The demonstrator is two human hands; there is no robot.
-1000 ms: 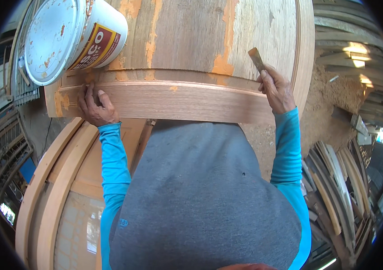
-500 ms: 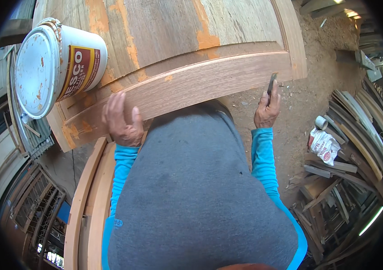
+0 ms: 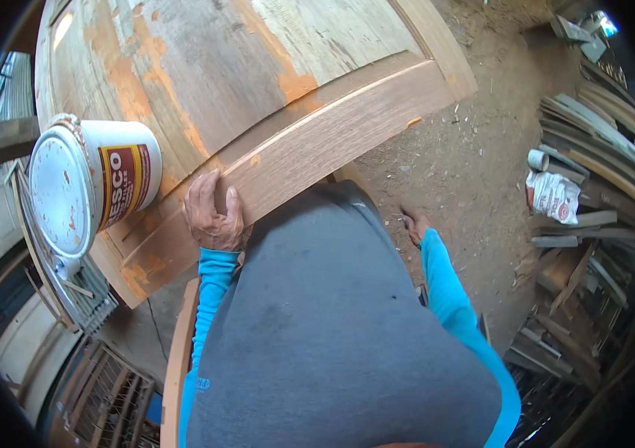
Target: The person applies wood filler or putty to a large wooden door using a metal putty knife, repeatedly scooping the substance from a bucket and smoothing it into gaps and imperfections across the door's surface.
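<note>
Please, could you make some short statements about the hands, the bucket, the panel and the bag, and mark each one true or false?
1. The left hand touches the panel. True.
2. Both hands touch the panel. False: the right hand is apart from it.
3. The bucket is open. False: its lid is on.
4. The panel has orange smears. True.
5. The white bag is at the left. False: it is at the right.

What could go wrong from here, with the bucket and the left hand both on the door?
The bucket sits near the door's left side, so a knock might tip it off. The left hand rests close to orange filler and could smear it if wet. The right hand is low over dirt; whether it holds anything is unclear, but a tool there could pick up grit.
</note>
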